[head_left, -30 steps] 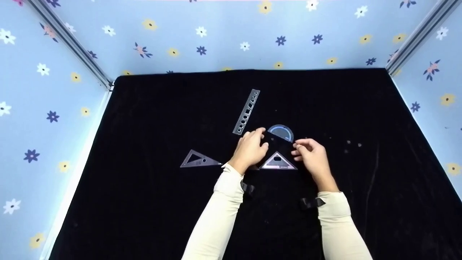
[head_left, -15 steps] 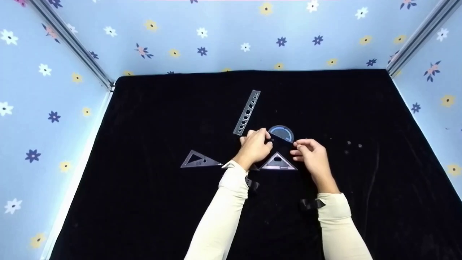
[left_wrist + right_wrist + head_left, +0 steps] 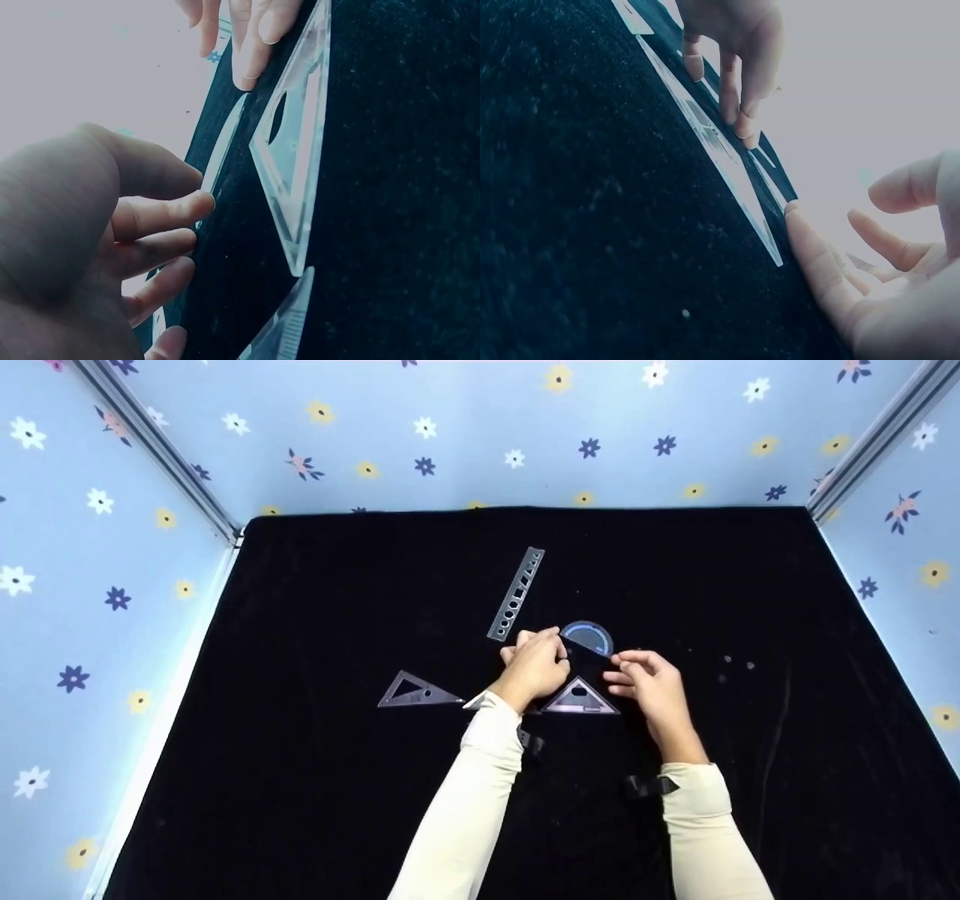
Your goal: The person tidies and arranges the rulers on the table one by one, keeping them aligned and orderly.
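A clear protractor (image 3: 587, 637) with a blue arc lies on the black cloth, its straight edge facing the person. My left hand (image 3: 534, 664) pinches its left corner between thumb and fingertip, the other fingers loosely bent. At the right corner, my right hand (image 3: 656, 690) touches the protractor with a fingertip; in the right wrist view its thumb (image 3: 904, 187) stands apart from that finger. Just below the protractor lies a clear set square (image 3: 580, 701) with an oval hole. Another set square (image 3: 281, 330) is mostly hidden by my left hand in the head view.
A clear stencil ruler (image 3: 516, 594) with cut-out shapes lies slanted beyond my left hand. Left of the hands is a long set square (image 3: 416, 692) with a triangular hole. The black cloth (image 3: 322, 780) is enclosed by flowered walls (image 3: 480, 435) at the back and sides.
My left hand has moved slightly right, up to the protractor's left corner, and now pinches it. The right hand stays at the right corner, and the drawing tools lie as before.
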The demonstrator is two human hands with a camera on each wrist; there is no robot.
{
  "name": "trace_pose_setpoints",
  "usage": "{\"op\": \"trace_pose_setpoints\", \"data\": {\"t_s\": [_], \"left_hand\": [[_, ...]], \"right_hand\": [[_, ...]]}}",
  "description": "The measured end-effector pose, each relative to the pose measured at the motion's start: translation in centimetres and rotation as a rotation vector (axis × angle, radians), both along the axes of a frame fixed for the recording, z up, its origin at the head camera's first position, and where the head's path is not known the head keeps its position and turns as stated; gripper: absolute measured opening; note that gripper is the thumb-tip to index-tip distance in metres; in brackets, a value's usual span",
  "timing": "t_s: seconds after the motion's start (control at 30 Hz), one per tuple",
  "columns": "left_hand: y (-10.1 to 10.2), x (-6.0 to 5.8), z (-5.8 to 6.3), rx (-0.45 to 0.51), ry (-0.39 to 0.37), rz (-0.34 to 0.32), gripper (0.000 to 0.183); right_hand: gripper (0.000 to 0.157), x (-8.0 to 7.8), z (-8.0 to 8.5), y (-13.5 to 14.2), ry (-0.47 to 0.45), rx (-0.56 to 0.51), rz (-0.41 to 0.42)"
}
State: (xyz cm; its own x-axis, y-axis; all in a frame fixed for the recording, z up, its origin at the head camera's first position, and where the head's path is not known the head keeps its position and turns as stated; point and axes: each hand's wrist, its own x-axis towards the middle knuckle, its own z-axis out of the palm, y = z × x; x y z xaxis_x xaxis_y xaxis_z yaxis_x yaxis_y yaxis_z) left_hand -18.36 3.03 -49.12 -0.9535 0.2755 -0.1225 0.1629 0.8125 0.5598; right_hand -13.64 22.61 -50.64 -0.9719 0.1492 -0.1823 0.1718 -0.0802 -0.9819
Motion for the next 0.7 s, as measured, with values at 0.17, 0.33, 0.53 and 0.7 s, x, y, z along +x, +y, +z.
{"op": "trace_pose_setpoints", "data": {"t_s": [0.17, 0.33, 0.53, 0.7], "left_hand": [[0.2, 0.13, -0.04, -0.018, 0.014, 0.001, 0.008], [0.16, 0.3, 0.05, -0.026, 0.035, -0.021, 0.013], [0.16, 0.25, 0.06, -0.025, 0.035, -0.028, 0.014], [0.2, 0.07, -0.07, -0.009, 0.028, -0.008, 0.013]], "right_hand": [[0.025, 0.0, -0.04, 0.05, -0.002, 0.0, 0.005], [0.027, -0.02, -0.1, 0.04, -0.002, 0.008, 0.009], [0.026, 0.01, 0.0, 0.0, -0.003, 0.007, 0.005], [0.026, 0.02, 0.06, -0.04, -0.007, -0.002, -0.001]]}}
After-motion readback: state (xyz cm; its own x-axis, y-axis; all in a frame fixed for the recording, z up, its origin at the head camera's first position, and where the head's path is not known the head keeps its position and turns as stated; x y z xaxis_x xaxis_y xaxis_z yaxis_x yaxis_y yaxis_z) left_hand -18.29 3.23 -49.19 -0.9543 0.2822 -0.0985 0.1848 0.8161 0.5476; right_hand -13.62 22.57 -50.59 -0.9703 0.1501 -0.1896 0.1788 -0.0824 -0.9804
